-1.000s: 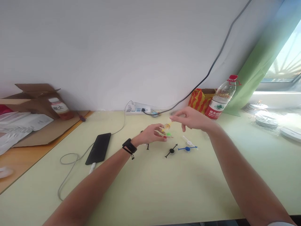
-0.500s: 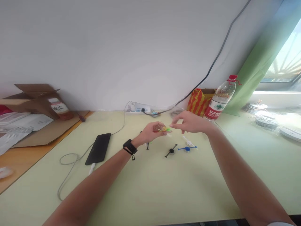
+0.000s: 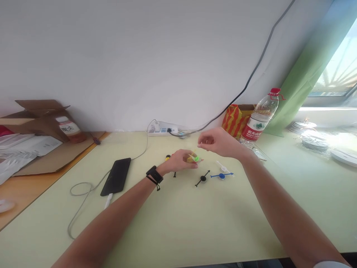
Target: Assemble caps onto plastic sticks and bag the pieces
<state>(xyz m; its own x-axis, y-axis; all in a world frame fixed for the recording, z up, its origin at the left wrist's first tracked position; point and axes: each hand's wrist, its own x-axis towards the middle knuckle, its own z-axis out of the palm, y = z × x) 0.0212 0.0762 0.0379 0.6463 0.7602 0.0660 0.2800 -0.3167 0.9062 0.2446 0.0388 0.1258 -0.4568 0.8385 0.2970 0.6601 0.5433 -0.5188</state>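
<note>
My left hand, with a black band on the wrist, is closed round a small bundle of toy spinning tops in yellow, green and red. Just above and to the right of it, my right hand hovers with thumb and fingers pinched together; I cannot make out anything in the pinch. On the pale green table lie a black top, a blue top and a white top, to the right of my left hand. Another small black piece sits under the left hand.
A black phone on a grey cable lies at the left. A power strip sits by the wall. A water bottle and a red-yellow striped bag stand at the back right. Cardboard boxes are at far left, plates at far right.
My right hand drew in to the left hand's tops, then lifted slightly up and left, now pinched. The left hand lowered a little with its tops.
</note>
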